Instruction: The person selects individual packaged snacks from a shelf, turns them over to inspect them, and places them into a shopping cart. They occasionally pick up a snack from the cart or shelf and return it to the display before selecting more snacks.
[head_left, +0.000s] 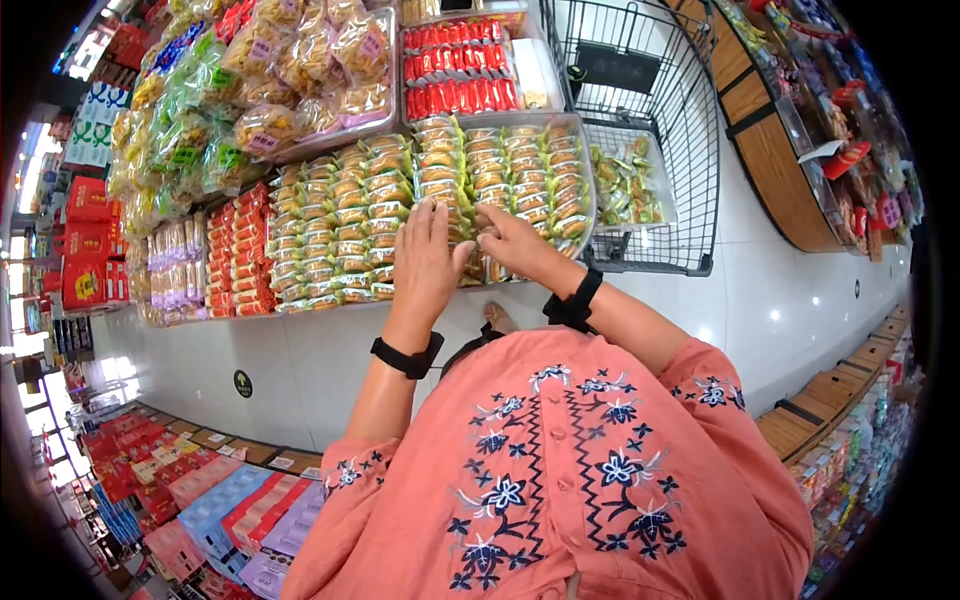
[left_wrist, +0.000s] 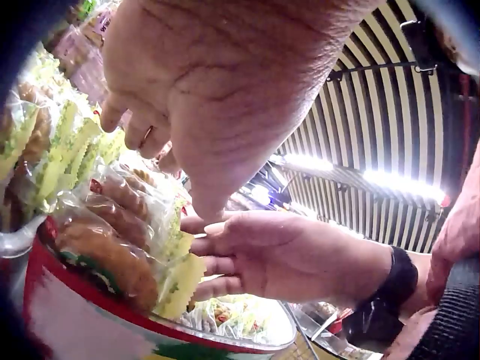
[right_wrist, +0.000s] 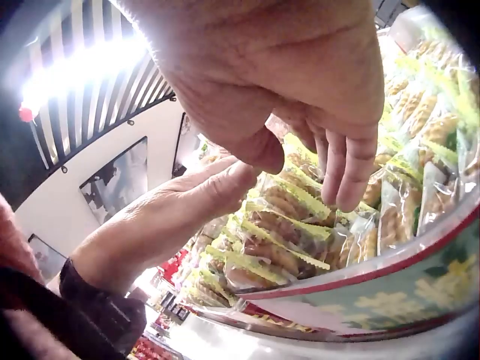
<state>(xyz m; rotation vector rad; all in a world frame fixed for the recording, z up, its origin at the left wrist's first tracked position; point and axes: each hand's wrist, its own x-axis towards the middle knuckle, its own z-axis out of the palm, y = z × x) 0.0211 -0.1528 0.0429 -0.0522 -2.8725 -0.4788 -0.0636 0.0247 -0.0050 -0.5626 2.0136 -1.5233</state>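
Observation:
Both hands are at the rows of small wrapped pastries [head_left: 440,170], clear packets with crimped yellow-green edges standing on edge in the display bin. My left hand [head_left: 427,262] lies over one row in the head view, its fingers straight and pointing away from the body. To its right is my right hand [head_left: 515,243], fingers loosely bent, at the neighbouring row. In the right wrist view, the right fingertips [right_wrist: 349,176] reach down onto the packets, and the left hand [right_wrist: 169,214] is on the packets' far side. The two thumbs are close together. Neither hand has a packet lifted.
Right of the bin stands a black wire shopping cart [head_left: 690,190] with a clear tray of green packets [head_left: 625,180]. Red-wrapped packets [head_left: 455,65] and bagged snacks [head_left: 300,60] fill bins behind. Wooden-edged shelves [head_left: 775,150] stand at the right, across a pale tiled floor [head_left: 765,290].

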